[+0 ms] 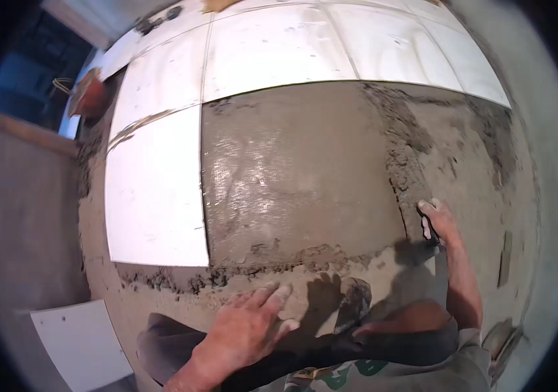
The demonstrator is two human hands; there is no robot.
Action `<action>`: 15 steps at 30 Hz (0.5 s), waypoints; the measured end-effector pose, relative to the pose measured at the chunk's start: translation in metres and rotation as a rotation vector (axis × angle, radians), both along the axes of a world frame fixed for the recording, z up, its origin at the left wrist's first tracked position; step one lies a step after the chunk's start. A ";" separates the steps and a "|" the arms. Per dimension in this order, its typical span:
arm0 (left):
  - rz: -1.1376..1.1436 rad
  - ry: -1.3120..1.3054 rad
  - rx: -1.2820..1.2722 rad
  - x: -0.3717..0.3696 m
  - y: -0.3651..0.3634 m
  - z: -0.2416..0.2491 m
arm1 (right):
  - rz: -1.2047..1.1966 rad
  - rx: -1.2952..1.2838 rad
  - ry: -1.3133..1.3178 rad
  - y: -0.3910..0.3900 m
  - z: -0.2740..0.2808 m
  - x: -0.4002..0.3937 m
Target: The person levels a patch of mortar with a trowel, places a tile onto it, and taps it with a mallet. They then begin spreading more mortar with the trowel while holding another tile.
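Observation:
My right hand (441,221) is closed around the handle of a trowel (426,228) at the right edge of the wet mortar bed (298,176). Most of the trowel's blade is hidden by mortar, the hand and shadow. A ridge of rough mortar (404,140) runs away from that hand along the bed's right side. My left hand (249,323) holds nothing; its fingers are stretched out over the floor, just in front of the crumbly near edge of the bed. Left of the bed lies a white tile (155,189), its edge against the mortar.
Large white tiles (272,46) cover the floor beyond the bed. A loose white tile (83,346) lies at lower left. A reddish bucket (91,95) stands at far left. A narrow strip (505,260) lies near the right wall (557,163).

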State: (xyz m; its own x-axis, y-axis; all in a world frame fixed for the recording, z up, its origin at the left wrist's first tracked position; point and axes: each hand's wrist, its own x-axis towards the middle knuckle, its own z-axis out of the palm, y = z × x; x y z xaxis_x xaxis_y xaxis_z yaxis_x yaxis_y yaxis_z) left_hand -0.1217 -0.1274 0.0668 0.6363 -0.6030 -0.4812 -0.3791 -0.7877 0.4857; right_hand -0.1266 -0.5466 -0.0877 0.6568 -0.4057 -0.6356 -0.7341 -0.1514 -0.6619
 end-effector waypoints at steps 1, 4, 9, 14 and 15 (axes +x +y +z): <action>-0.006 0.008 -0.010 -0.001 0.002 -0.001 | 0.077 0.011 -0.019 0.008 0.004 0.011; 0.006 -0.007 -0.048 -0.005 0.010 -0.002 | 0.384 0.096 -0.046 0.028 -0.002 0.066; -0.022 -0.027 -0.066 0.000 0.020 0.000 | 0.699 0.122 -0.073 0.082 -0.001 0.174; 0.034 0.091 -0.117 0.011 0.031 0.010 | 0.939 -0.203 -0.258 0.137 -0.003 0.281; 0.108 0.165 -0.094 0.014 0.029 0.019 | 1.021 -0.415 -0.393 0.147 -0.007 0.300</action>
